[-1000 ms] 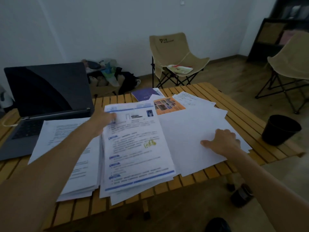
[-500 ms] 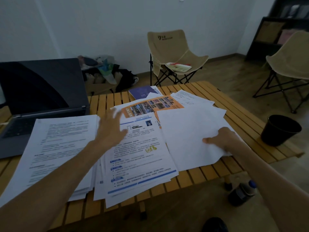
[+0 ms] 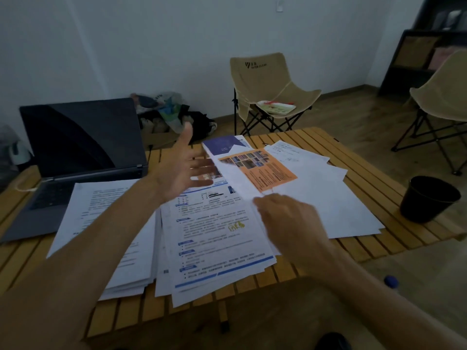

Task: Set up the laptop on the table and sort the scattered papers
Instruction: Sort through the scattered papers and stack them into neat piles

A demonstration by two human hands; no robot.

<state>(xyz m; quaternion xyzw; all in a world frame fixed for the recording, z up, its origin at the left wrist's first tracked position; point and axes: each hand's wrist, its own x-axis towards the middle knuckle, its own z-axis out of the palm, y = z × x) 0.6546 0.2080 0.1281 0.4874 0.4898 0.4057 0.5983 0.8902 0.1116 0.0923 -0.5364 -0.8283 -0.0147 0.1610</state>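
Note:
An open dark laptop stands at the table's back left. Papers cover the wooden slatted table. A pile of printed sheets lies in front of the laptop, with a blue-banded printed sheet beside it. Blank white sheets lie to the right. Behind them are an orange flyer and a purple booklet. My left hand hovers open, fingers spread, over the papers left of the flyer. My right hand pinches the near left corner of a white sheet under the flyer.
A black bin stands on the floor off the table's right edge. Two beige folding chairs are behind and to the right. Bags lie against the wall. A blue-capped bottle sits on the floor below.
My left hand lifted off the blue-banded sheet and rose toward the flyer. My right hand slid left from the white sheets' right part to their left corner.

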